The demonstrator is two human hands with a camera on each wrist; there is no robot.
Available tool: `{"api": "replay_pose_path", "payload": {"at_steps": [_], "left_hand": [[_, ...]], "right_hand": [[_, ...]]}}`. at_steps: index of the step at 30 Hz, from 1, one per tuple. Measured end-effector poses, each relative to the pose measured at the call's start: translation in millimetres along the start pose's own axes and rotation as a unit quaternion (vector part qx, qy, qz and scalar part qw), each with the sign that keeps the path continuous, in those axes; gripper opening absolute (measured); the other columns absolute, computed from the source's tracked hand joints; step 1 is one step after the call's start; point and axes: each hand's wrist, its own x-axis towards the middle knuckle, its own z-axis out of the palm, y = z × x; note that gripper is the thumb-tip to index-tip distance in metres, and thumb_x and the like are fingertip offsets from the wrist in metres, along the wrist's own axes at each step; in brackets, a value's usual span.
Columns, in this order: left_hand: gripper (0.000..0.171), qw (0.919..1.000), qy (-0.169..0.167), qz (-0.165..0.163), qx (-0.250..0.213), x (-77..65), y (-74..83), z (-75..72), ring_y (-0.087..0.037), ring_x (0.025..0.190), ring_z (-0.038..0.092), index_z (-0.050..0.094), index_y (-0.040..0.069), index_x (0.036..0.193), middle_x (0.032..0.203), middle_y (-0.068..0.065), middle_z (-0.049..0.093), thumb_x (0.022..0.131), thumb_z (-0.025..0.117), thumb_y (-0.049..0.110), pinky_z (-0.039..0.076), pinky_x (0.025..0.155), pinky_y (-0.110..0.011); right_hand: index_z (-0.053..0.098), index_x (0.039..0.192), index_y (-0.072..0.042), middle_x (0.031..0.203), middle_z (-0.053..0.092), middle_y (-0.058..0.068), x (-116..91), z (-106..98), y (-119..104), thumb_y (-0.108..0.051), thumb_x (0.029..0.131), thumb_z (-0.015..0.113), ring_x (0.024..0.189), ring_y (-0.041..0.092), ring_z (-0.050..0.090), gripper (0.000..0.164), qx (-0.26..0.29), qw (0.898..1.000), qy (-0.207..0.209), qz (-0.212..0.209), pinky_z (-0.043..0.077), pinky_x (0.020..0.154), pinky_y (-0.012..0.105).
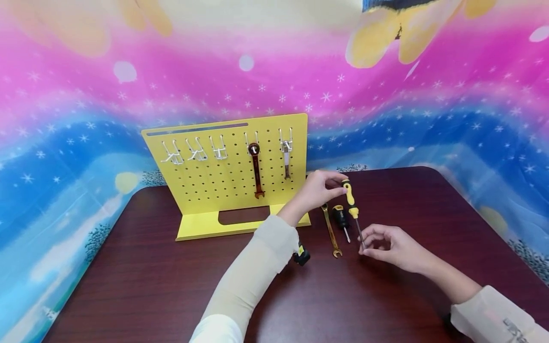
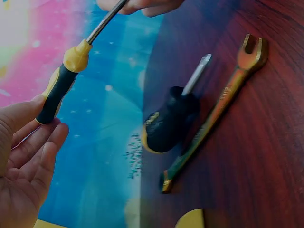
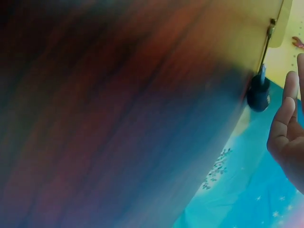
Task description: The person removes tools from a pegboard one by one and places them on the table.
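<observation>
A long screwdriver [image 1: 350, 197] with a yellow and black handle slants above the table between both hands. My left hand [image 1: 321, 188] pinches the butt of its handle between thumb and fingers. Lower down, my right hand [image 1: 396, 245] has thumb and fingertips around the shaft near the tip. The left wrist view shows the handle [image 2: 64, 85] close up, and the right hand [image 2: 147, 4] at the top edge. Beneath lie a stubby black screwdriver [image 1: 340, 216] and a gold-coloured wrench [image 1: 330, 231], side by side on the table.
A yellow pegboard [image 1: 206, 190] stands left of the hands, with white hooks [image 1: 172, 157]. On it hang a dark ratchet wrench [image 1: 257, 171] and a smaller silver wrench [image 1: 287, 164]. A black and yellow object [image 1: 302, 256] lies partly behind the left sleeve. Patterned cloth surrounds the table.
</observation>
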Motion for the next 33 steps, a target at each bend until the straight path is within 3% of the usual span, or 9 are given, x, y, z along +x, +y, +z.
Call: {"api": "replay_pose_path", "payload": {"at_steps": [9,16,22,33], "left_hand": [[0.034,1.0000,-0.004,-0.004,-0.005,9.0,-10.2,20.9,-0.008,0.098,0.068,0.068,0.010,0.127,0.116,-0.005,0.073,0.094,0.070,0.019,0.053,0.079,-0.013],[0.034,0.9996,-0.012,-0.025,0.004,17.0,-20.7,33.9,-0.010,0.102,0.069,0.068,0.009,0.128,0.117,-0.006,0.073,0.095,0.069,0.019,0.052,0.079,-0.014],[0.034,0.9990,-0.017,-0.042,0.008,22.0,-29.3,39.9,-0.011,0.103,0.068,0.068,0.010,0.127,0.120,-0.005,0.072,0.095,0.068,0.020,0.053,0.077,-0.014],[0.035,0.9964,-0.033,-0.075,0.021,26.5,-43.1,48.6,-0.014,0.109,0.066,0.066,0.010,0.130,0.126,-0.005,0.069,0.097,0.066,0.021,0.054,0.081,-0.019]], "right_hand": [[0.060,0.105,0.002,0.091,0.075,0.010,-5.4,-9.7,9.8,-0.009,0.092,0.069,0.083,0.015,0.070,0.020,-0.009,0.999,-0.018,0.028,0.055,0.067,0.024],[0.060,0.103,-0.001,0.084,0.073,-0.001,-2.7,-13.8,19.5,-0.013,0.090,0.073,0.075,0.005,0.062,0.022,-0.040,0.998,-0.026,0.043,0.051,0.065,0.023],[0.061,0.103,0.001,0.079,0.071,0.001,3.4,-17.3,24.7,-0.010,0.090,0.072,0.069,0.004,0.060,0.021,-0.041,0.997,-0.047,0.043,0.050,0.063,0.023],[0.061,0.106,0.002,0.075,0.068,0.000,9.6,-21.7,32.2,-0.011,0.091,0.071,0.063,0.004,0.056,0.022,-0.036,0.994,-0.069,0.080,0.048,0.062,0.022]]}}
